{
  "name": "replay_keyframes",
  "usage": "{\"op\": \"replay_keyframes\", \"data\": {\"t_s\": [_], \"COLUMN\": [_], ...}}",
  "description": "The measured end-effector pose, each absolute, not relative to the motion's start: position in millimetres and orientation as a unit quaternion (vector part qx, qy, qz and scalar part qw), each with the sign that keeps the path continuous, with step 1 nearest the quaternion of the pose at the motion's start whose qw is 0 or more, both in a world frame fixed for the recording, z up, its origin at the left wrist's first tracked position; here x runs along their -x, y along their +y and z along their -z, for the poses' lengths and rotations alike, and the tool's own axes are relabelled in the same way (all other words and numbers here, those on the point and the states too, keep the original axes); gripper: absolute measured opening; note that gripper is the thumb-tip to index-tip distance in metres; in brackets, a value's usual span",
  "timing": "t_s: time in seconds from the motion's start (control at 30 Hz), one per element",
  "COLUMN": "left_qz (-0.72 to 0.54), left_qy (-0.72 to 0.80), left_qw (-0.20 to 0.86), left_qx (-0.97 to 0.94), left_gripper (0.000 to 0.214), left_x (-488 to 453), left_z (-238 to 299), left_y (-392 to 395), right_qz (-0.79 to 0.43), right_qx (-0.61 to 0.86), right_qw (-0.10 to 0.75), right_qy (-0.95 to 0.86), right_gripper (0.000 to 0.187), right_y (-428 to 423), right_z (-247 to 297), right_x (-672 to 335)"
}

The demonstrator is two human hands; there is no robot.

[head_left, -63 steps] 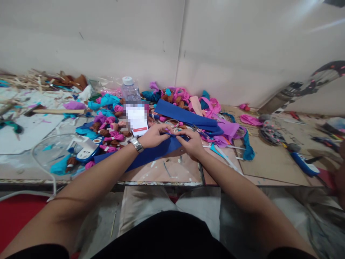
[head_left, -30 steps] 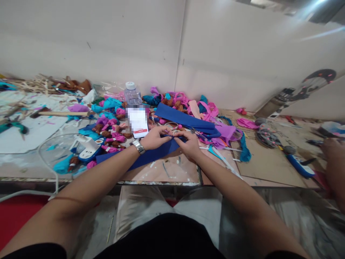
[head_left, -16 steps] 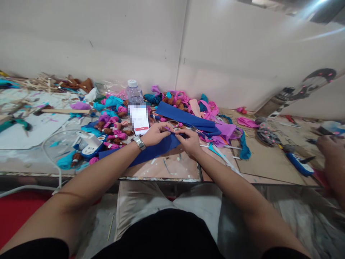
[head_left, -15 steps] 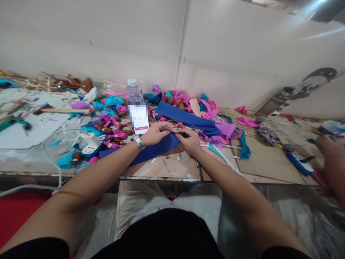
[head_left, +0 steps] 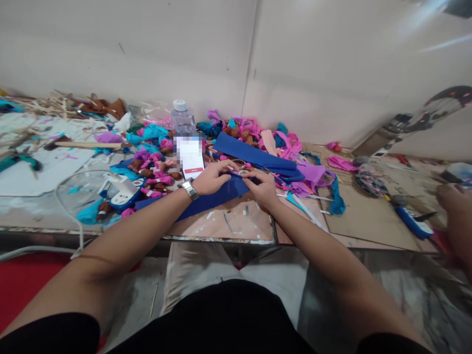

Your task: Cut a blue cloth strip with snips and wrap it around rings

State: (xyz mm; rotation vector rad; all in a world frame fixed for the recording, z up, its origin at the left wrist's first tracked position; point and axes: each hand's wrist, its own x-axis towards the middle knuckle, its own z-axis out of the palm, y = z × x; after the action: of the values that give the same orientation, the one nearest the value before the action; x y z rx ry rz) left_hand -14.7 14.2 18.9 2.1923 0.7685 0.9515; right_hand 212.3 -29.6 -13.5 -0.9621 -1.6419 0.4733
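My left hand (head_left: 213,178), with a metal-banded watch (head_left: 190,189) on its wrist, pinches the upper edge of a dark blue cloth strip (head_left: 206,202). My right hand (head_left: 262,187) is closed on the right end of that strip, thumb and fingers together. A small pale bit shows between the two sets of fingertips, too small to name. The strip slants along the table's front, its left end passing under my left forearm. Just beyond my hands lies a folded blue cloth (head_left: 254,156). A lit phone (head_left: 192,160) stands near my left hand.
Small pink, brown and teal cloth bundles (head_left: 158,177) crowd the left, with a power strip (head_left: 127,196), a bottle (head_left: 182,119) and a hammer (head_left: 84,144). Pliers (head_left: 20,160) lie farther left. Cardboard (head_left: 354,216) covers the right side. Another person's hand (head_left: 455,201) is at the right edge.
My fingertips are slightly farther apart, with my right hand's fingers straighter along the cloth edge. The whole view has shifted a little. The blue strip stays in about the same place.
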Motion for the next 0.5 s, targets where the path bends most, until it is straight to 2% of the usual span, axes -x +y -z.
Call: {"op": "replay_keyframes", "data": {"t_s": [0.5], "left_qz": [-0.392], "left_qy": [0.3], "left_qw": [0.355], "left_qx": [-0.794], "left_gripper": [0.026], "left_x": [4], "left_z": [-11], "left_y": [13], "right_qz": [-0.19], "right_qx": [0.392], "right_qw": [0.54], "right_qy": [-0.721], "right_gripper": [0.011], "right_y": [-33], "right_z": [12], "right_x": [-208]}}
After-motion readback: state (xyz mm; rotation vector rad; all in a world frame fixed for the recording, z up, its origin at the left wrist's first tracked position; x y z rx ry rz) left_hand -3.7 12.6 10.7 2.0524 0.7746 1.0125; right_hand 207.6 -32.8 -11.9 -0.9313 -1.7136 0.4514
